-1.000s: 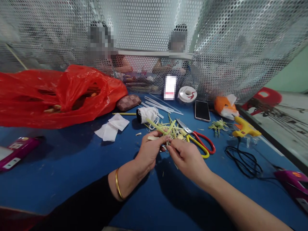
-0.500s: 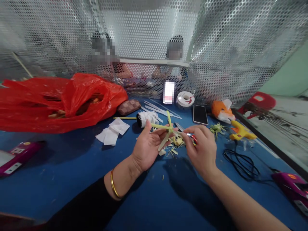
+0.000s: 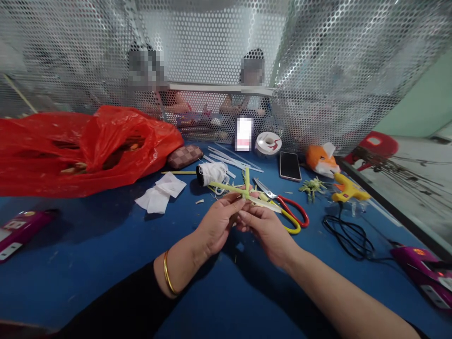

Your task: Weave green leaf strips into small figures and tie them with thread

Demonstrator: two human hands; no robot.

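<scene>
A piece of crossed yellow-green strips [image 3: 246, 192] is held up over the blue table. My left hand [image 3: 219, 220] pinches it near the crossing with thumb and fingers. Fingers closed, my right hand [image 3: 267, 229] grips its lower part from the right; the fingertips of both hands nearly touch and partly hide each other. One pale strip points right, above my right hand. Scissors [image 3: 282, 203] with red and yellow handles lie just behind my right hand. A spool of white thread [image 3: 213, 173] lies behind my left hand, with yellow scraps beside it.
A red plastic bag [image 3: 88, 150] fills the back left, near white tissues [image 3: 160, 193] and a checkered pouch [image 3: 185, 156]. At the back stand a tape roll [image 3: 268, 142] and a phone [image 3: 290, 165]. A yellow glue gun [image 3: 349, 187] with a black cable lies right.
My right hand has moved left and down to meet my left hand, closing on the strips' lower part. My left fingers have closed from a more open palm. The scissors now show more fully.
</scene>
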